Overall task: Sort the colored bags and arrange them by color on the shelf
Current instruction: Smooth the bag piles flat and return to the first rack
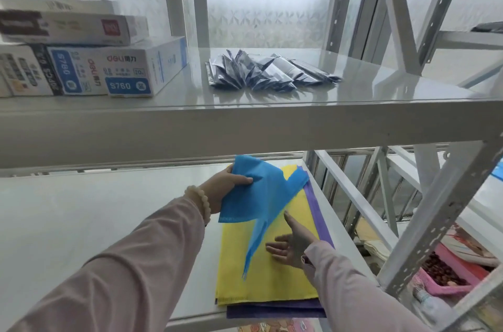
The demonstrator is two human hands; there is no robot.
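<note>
My left hand (226, 187) grips a blue bag (261, 195) by its edge and holds it lifted above the lower shelf (109, 222). The blue bag droops down and to the right over a pile. On top of that pile lies a yellow bag (272, 277), with a purple bag (275, 311) under it sticking out at the front and right side. My right hand (292, 246) hovers open over the yellow bag, palm turned left, just right of the hanging blue corner.
On the upper shelf (245, 124) stand stacked white and blue boxes (89, 64) at the left and a heap of dark foil packets (269, 70) in the middle. White slotted uprights (435, 222) frame the right side. A pink basket (446, 280) sits lower right.
</note>
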